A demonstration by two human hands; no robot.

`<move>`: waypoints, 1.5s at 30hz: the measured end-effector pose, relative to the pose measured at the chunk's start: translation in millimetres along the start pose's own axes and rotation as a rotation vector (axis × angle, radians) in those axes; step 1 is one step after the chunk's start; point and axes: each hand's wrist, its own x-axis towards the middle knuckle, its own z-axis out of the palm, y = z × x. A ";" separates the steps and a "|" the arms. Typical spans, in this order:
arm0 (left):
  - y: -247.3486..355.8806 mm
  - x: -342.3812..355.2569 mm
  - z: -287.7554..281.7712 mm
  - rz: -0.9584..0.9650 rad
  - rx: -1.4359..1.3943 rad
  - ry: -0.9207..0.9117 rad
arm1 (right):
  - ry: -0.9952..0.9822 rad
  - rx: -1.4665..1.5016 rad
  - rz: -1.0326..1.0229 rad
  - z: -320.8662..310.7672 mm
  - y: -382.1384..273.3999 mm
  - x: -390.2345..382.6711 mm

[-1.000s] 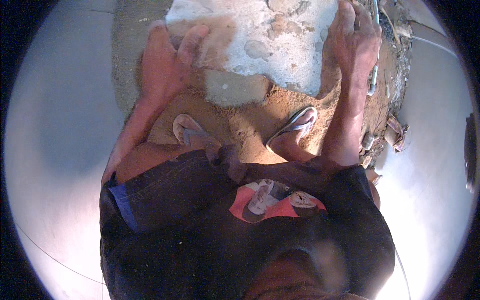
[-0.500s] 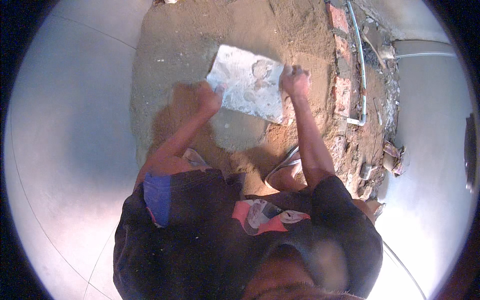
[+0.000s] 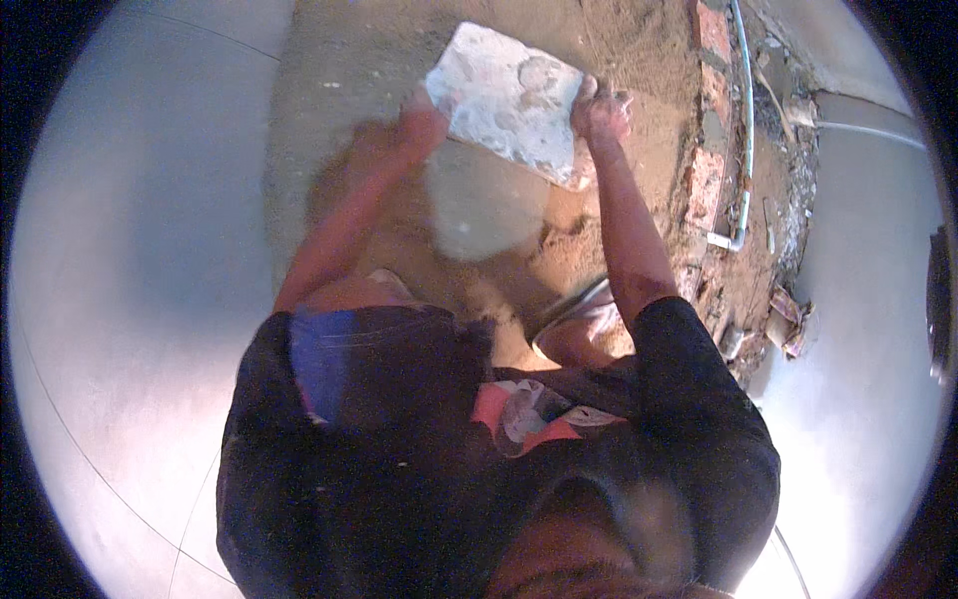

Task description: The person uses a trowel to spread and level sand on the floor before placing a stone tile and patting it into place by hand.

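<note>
A square, whitish tile with grey and brown blotches hangs tilted over the sandy ground, its face turned up toward me. My left hand is closed on its left edge, blurred by motion. On the opposite edge, my right hand grips with bent fingers. Below the tile, between it and my feet, shows a pale grey smooth patch on the sand. The fingers under the tile are hidden.
Smooth grey floor borders the sand on the left. To the right run a row of reddish bricks and a pale pipe with an elbow. Rubble lies beyond. My sandalled foot is close by.
Both hands have carried the tile farther away from me, with my arms stretched out more. More of the grey patch now shows. The view has shifted slightly.
</note>
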 end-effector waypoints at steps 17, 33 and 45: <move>61.0 -30.4 -181.9 0.097 -0.093 0.321 | 0.092 0.237 -0.334 -131.3 -115.7 -10.9; -105.1 10.9 -161.0 0.135 0.254 -0.318 | -0.202 0.153 -0.479 8.0 -136.0 -1.0; -146.9 -28.7 -140.9 -0.391 -0.084 0.213 | -0.307 0.165 -0.458 37.5 -200.5 -50.8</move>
